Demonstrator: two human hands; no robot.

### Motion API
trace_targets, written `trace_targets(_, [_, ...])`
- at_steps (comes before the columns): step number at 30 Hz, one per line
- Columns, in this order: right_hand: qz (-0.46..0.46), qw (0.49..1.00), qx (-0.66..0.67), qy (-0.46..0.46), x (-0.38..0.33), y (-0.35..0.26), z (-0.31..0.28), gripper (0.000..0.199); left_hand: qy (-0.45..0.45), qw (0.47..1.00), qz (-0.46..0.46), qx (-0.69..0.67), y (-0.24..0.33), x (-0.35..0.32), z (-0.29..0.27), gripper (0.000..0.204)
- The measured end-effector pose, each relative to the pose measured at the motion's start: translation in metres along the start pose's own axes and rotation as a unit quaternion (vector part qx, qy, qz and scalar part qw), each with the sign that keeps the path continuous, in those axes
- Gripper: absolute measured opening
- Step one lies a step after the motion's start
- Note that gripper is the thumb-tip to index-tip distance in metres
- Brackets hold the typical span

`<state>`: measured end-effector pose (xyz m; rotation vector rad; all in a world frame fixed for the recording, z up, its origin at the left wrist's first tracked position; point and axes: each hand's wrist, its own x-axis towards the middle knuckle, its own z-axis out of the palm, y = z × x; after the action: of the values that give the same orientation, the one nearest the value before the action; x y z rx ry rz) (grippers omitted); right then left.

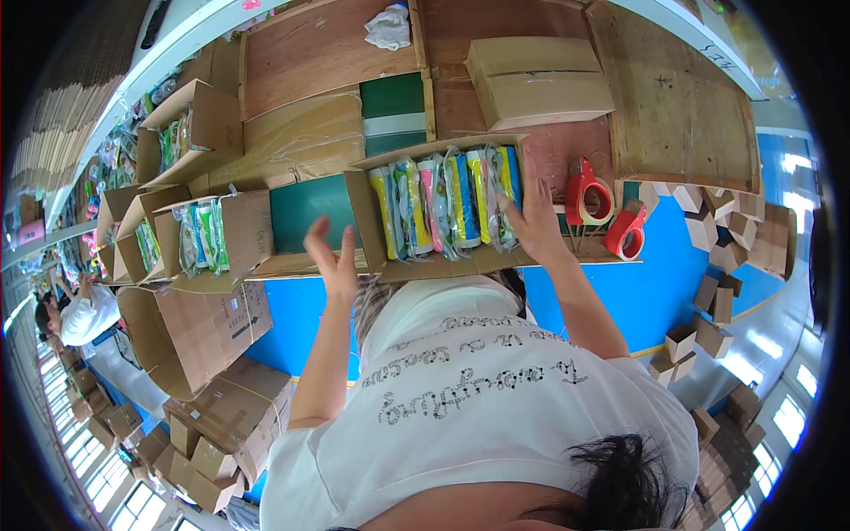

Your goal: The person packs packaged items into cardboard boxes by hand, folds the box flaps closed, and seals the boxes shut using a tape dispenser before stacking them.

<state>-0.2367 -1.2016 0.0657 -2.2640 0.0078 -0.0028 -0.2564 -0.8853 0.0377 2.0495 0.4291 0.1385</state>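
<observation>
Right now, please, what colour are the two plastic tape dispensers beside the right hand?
Both tape dispensers are red, showing best in the head view.

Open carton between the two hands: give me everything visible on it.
The open carton is plain brown, apparently cardboard, and sits mouth up near the front edge of the table. Its end panels show at left and right. A row of packs in clear wrap, coloured yellow, blue, pink, green and white, fills most of its length. The right hand lies over its right end; the left hand is beside the left end, contact unclear.
</observation>
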Motion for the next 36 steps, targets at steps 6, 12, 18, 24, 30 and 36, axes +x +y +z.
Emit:
trace_targets(6, [-0.096,0.982,-0.148,-0.066,-0.012,-0.004,0.025,0.060,-0.216,0.962,0.150,-0.072,0.018,0.009,0.017,0.035])
trace_targets(12, [-0.206,0.951,-0.201,-0.111,0.033,0.025,-0.004,0.044,-0.332,0.874,0.350,0.055,0.024,0.036,0.046,0.033])
trace_targets(18, [-0.172,0.975,-0.136,-0.026,0.022,0.045,0.031,0.052,-0.196,0.941,0.276,0.014,0.011,0.036,0.077,0.039])
trace_targets(24, [-0.151,0.953,-0.260,0.039,-0.006,0.040,0.060,0.056,-0.250,0.839,0.453,0.167,0.004,0.057,0.088,0.044])
trace_targets(30, [-0.134,0.903,-0.408,-0.029,-0.005,0.024,0.067,0.058,-0.244,0.820,0.481,0.192,-0.002,0.052,0.088,0.045])
trace_targets(36, [-0.250,0.923,-0.290,-0.025,0.009,0.025,0.062,0.059,-0.345,0.786,0.473,0.199,0.015,0.056,0.081,0.072])
